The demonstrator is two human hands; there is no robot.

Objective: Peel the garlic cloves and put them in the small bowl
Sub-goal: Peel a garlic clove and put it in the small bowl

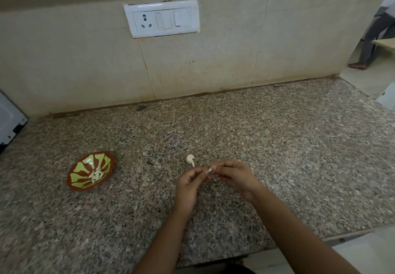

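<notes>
Garlic is mid-peel: one small pale clove (210,168) sits pinched between the fingertips of both hands, held just above the worktop (277,145) and right of centre. The left hand (190,181) curls its thumb and forefinger onto the near end, and the right hand (235,175) pinches the pointed far tip; neither is spread. Whether any skin clings to the clove is too small to tell, though it looks whitish and tapered, like a sliver with a sharp end.

Just beyond the hands lies a papery white garlic remnant (190,159), crumpled, with a short stalk pointing toward them. It seems to be the leftover base of the bulb or a last unpeeled piece.

Well off to the left stands the small bowl (79,168), a shallow dish with a reddish-brown rim and green petal shapes on its inner wall. A little heap of peeled cloves (97,175), smooth and cream-coloured, rests at its bottom, so the task looks far along.

Judged from this, the next move calls for stripping the thin, brittle skin with the nails, then a carry across to the bowl.

The worktop is speckled polished granite; behind it is a beige tiled wall with a glossy white switch plate (162,18).
</notes>
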